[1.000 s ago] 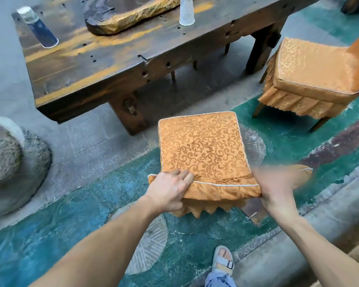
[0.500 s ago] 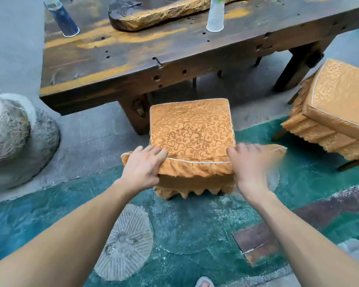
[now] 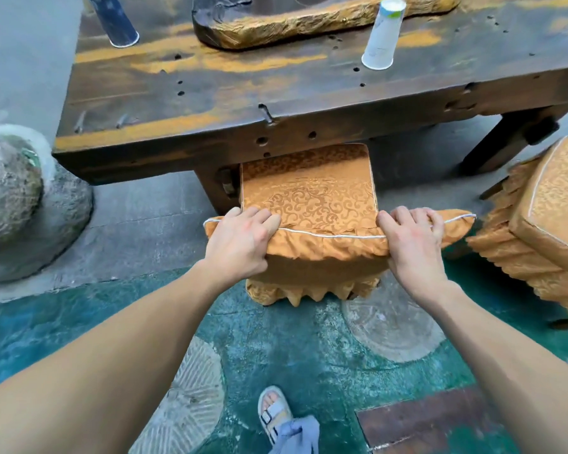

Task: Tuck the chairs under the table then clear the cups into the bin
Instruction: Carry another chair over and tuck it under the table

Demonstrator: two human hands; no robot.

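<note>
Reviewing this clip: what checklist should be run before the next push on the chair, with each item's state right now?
1. Grip: left hand and right hand hold the top edge of the chair back: ok.
2. Seat front under the table edge: ok.
3. Fully tucked: not ok, most of the seat shows.
4. Gap between seat and table leg: cannot tell.
5. Is the second chair tucked: not ok, it stands out at right.
6. Cups cleared: not ok, white cup and blue cup stand on the table.
</note>
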